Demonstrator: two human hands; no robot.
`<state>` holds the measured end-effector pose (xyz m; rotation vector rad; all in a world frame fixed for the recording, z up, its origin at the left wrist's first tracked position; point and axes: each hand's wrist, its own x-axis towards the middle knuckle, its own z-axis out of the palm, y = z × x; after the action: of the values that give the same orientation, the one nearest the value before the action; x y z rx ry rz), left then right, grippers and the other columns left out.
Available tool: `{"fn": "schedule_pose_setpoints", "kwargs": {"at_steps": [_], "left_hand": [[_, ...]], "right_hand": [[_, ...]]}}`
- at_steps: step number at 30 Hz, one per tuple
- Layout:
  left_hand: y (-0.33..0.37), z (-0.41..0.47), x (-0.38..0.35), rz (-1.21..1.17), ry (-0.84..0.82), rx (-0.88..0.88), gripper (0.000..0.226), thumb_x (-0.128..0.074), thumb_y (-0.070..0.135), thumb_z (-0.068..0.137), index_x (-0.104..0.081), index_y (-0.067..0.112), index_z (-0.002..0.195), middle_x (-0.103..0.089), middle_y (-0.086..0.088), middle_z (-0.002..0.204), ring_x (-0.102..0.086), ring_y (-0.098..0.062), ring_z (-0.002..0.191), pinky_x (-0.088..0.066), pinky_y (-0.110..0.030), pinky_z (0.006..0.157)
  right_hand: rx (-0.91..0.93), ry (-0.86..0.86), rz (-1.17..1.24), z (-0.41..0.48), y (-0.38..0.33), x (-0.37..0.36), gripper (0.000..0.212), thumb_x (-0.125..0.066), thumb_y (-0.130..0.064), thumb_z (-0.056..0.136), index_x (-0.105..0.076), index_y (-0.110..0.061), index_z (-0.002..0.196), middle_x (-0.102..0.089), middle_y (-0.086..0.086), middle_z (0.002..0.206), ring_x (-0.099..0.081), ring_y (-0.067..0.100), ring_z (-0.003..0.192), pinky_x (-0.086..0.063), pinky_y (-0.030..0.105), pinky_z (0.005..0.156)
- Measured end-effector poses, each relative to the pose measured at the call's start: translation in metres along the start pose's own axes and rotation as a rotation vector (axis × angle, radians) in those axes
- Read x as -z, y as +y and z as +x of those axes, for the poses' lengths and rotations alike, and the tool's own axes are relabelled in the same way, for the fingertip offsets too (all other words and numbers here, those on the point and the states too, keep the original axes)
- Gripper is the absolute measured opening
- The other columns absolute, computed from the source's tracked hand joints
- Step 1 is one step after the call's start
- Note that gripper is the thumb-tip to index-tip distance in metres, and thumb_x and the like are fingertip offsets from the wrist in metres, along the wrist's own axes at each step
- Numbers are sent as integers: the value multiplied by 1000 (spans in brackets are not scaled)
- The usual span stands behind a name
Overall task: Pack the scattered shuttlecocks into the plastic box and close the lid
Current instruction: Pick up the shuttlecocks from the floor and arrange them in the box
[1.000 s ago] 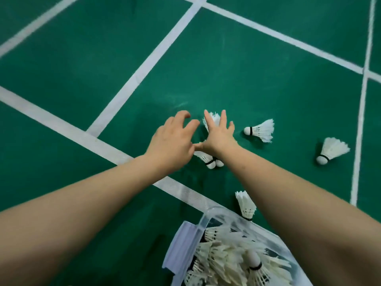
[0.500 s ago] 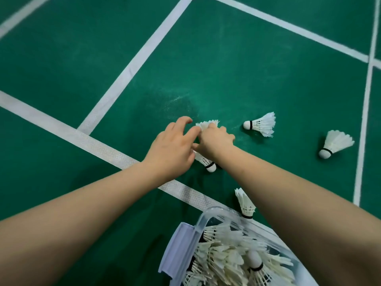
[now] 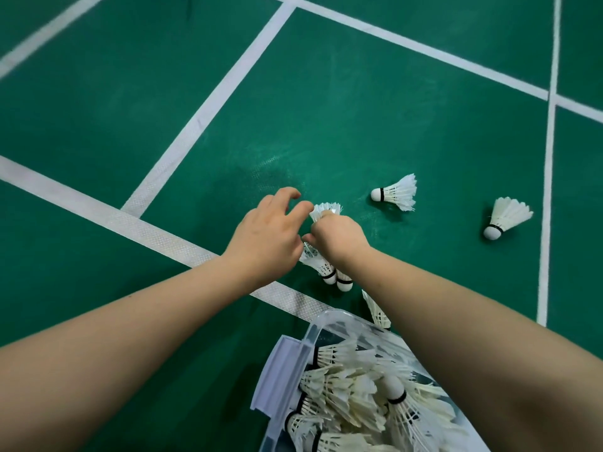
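Your right hand (image 3: 339,238) has closed round the shuttlecocks (image 3: 326,211).
Beyond the plastic box (image 3: 310,334), your left hand (image 3: 264,236) is half-curled, hold unclear; box them next.

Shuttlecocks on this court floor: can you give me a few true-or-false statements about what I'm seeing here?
1. The box is empty. False: it holds packed shuttlecocks.
2. The right hand has a white shuttlecock in its grip. True.
3. The box has its lid on. False: its top is open.
4. A near shuttlecock and a far shuttlecock lie on the floor to the right of the hands. True.
5. The floor is red. False: it is green with white lines.
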<state>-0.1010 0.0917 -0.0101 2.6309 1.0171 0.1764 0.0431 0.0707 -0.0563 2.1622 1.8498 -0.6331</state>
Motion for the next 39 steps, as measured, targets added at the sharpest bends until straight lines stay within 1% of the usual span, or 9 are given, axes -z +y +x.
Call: {"fn": "schedule_pose_setpoints", "kwargs": {"at_steps": [5, 12, 19, 24, 27, 32, 34, 36, 39], "left_hand": [[7, -1, 7, 9, 26, -10, 42, -53, 12, 75, -52, 8, 117, -48, -18, 124, -51, -37, 95, -49, -47, 76], [31, -28, 17, 3, 34, -79, 45, -47, 13, 68, -54, 7, 112, -55, -21, 113, -55, -38, 83, -52, -46, 63], [74, -46, 52, 19, 107, -154, 41, -53, 7, 70, -54, 4, 111, -53, -21, 115, -53, -39, 88, -51, -50, 69], [123, -77, 91, -238, 162, -106, 49, -57, 28, 84, -42, 13, 128, -45, -9, 126, -47, -27, 110, -41, -36, 92], [151, -102, 106, -524, 149, 27, 62, -65, 35, 81, -35, 18, 132, -42, -4, 130, -51, -18, 106, -39, -31, 90], [181, -138, 101, -848, -71, 93, 80, -72, 35, 75, -24, 25, 139, -46, 1, 129, -57, -15, 103, -45, -36, 93], [185, -148, 95, -852, -106, 96, 77, -70, 38, 76, -27, 27, 137, -57, -2, 114, -58, -14, 95, -47, -34, 85], [186, -157, 92, -811, -119, 110, 69, -69, 39, 76, -32, 27, 134, -57, -1, 86, -53, -11, 75, -43, -26, 66], [188, -167, 86, -801, -139, 117, 62, -71, 34, 76, -37, 27, 127, -51, 0, 71, -48, -10, 63, -39, -23, 57]], "right_hand": [[-23, 54, 58, -7, 7, 11, 35, -44, -30, 95, -61, 0, 99, -51, 17, 112, -58, 36, 91, -36, 33, 66], [-39, 275, 21, -40, 11, 56, 41, -45, -32, 95, -62, 3, 102, -51, 20, 112, -58, 38, 95, -41, 35, 73], [-95, 428, 2, -116, 8, 109, 38, -45, -30, 94, -62, 3, 103, -52, 18, 112, -58, 36, 95, -35, 32, 68], [-196, 487, 104, -194, 5, 138, 35, -50, -31, 91, -63, 0, 83, -49, 13, 79, -56, 34, 78, -32, 30, 63], [-248, 526, 167, -244, -2, 143, 36, -51, -30, 90, -59, -2, 69, -46, 12, 64, -47, 30, 66, -32, 28, 61], [-255, 549, 241, -306, -11, 124, 40, -51, -29, 89, -62, 3, 68, -55, 20, 62, -45, 29, 61, -27, 29, 55], [-245, 546, 257, -319, -16, 108, 44, -52, -30, 90, -52, -3, 54, -46, 11, 51, -39, 26, 54, -23, 32, 50], [-242, 532, 282, -327, -21, 92, 49, -53, -32, 90, -41, -12, 47, -37, 4, 45, -33, 21, 47, -21, 32, 46], [-239, 493, 349, -329, -22, 75, 43, -54, -35, 90, -54, -9, 56, -43, 5, 47, -39, 22, 49, -26, 32, 49]]}}
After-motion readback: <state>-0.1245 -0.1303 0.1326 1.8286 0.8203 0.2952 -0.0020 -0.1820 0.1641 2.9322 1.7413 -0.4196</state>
